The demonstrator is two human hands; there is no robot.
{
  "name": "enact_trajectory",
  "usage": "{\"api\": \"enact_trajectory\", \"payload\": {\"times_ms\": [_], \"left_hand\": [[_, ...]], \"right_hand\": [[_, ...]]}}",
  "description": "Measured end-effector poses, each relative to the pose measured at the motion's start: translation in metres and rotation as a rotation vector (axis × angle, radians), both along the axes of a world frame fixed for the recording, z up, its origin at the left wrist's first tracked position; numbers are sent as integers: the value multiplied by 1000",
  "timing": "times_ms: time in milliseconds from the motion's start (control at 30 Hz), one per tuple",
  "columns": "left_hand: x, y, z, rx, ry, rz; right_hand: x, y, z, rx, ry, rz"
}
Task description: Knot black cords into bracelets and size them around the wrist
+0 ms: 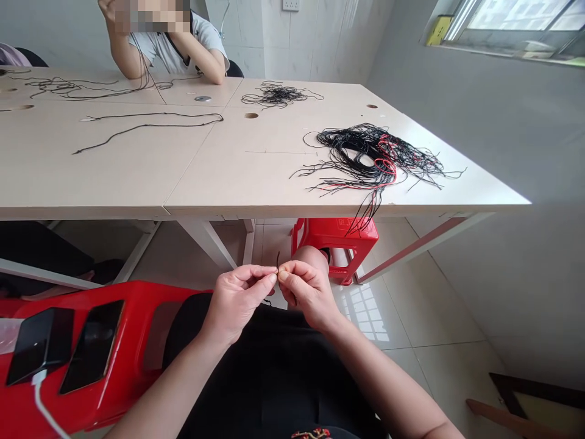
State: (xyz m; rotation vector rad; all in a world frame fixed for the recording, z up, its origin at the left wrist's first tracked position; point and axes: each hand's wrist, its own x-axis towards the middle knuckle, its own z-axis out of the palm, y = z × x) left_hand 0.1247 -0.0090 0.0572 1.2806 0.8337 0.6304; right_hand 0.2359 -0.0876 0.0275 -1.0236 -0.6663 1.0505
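Observation:
Above my lap, my left hand [242, 299] and my right hand [306, 289] meet fingertip to fingertip. Both pinch a thin black cord [278, 259], whose short end sticks up between the fingers. A further bit of dark cord shows below the left fingers; most of its length is hidden by my hands or lost against my black clothing. On the table beyond lies a large bundle of black cords [354, 143] with a few red strands, some ends hanging over the front edge.
A smaller tangle of black cord [278, 94] and a doubled long cord [150, 125] lie on the table [114, 183]. Across it a person [208, 49] holds cords up. Left of me, a red chair [137, 311] bears a phone [94, 344] and a cabled dark device [43, 344]. A red stool [340, 235] stands under the table.

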Motion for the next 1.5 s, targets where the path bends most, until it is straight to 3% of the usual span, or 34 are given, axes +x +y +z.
{"api": "enact_trajectory", "payload": {"times_ms": [300,533,800,967,1067,1233,1500], "left_hand": [[-2,7,-14,39,103,-9],[-3,5,-25,191,153,-59],[-10,14,-17,-96,72,-91],[-10,15,-26,-153,27,-39],[-8,15,-34,-158,31,42],[4,13,-47,-233,8,147],[23,4,-59,-314,-50,170]], "right_hand": [[-3,4,-5,-52,-200,-54],[-12,14,-18,-145,108,-148],[-16,16,-16,-111,108,-40],[-19,16,-23,-134,57,-10],[-20,18,-31,-100,-60,-32],[-18,21,-42,-58,-537,-232],[-9,19,-48,-123,-789,-317]]}}
